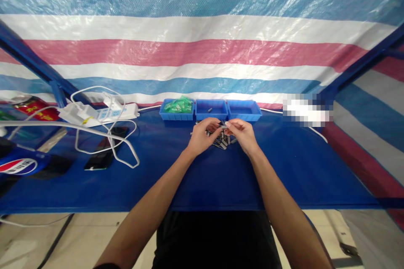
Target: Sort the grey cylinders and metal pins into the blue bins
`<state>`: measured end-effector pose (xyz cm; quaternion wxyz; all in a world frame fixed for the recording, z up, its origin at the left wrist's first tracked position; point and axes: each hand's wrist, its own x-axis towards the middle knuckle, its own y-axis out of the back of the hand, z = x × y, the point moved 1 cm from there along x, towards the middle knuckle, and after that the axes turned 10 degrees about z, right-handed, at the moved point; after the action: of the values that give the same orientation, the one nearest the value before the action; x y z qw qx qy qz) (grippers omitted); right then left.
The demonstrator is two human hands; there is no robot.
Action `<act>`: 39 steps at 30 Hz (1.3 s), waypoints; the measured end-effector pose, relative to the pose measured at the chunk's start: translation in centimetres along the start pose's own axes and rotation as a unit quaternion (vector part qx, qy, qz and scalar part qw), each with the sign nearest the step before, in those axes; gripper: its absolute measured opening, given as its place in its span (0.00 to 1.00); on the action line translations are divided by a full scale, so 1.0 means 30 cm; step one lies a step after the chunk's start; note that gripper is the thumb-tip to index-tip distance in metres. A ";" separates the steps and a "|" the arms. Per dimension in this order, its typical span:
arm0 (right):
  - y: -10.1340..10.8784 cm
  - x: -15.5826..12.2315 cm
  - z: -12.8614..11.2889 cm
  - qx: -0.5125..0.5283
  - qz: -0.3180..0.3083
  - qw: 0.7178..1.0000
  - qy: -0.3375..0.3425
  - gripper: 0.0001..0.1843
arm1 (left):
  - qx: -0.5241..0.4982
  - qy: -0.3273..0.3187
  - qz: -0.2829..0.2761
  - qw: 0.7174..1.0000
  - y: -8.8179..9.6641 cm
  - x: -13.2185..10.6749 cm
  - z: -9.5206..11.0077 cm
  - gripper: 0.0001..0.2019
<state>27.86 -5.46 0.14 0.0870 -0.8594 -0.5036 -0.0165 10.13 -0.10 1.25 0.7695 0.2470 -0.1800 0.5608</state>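
My left hand (pixel 202 138) and my right hand (pixel 243 135) meet above a small heap of grey cylindrical parts with thin dark leads (pixel 222 142) on the blue table. Between the fingertips of both hands is one small grey cylindrical part (pixel 223 126); its details are too small to make out. Both hands are closed in a pinch around it. Part of the heap is hidden behind my left hand. Just behind, the middle blue bin (pixel 203 115) has a single similar grey part (pixel 209 110) in it.
Left of the middle bin, a blue bin (pixel 176 117) holds green plastic pieces (pixel 179 104); another blue bin (pixel 246 116) stands right. Further left are a power strip (pixel 121 112), tangled white cables (pixel 128 160), a phone (pixel 102 155), a Pepsi bottle (pixel 23 166) and a red can (pixel 38 109).
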 end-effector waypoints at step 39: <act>0.132 0.031 0.011 -0.453 0.017 0.879 0.151 0.12 | -0.205 0.232 0.132 0.942 0.023 0.054 -0.120 0.17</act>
<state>31.75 -6.49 -0.60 -0.2361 -0.8007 -0.4071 -0.3709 9.97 3.41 -0.66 0.7432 -0.0794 -0.1387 0.6497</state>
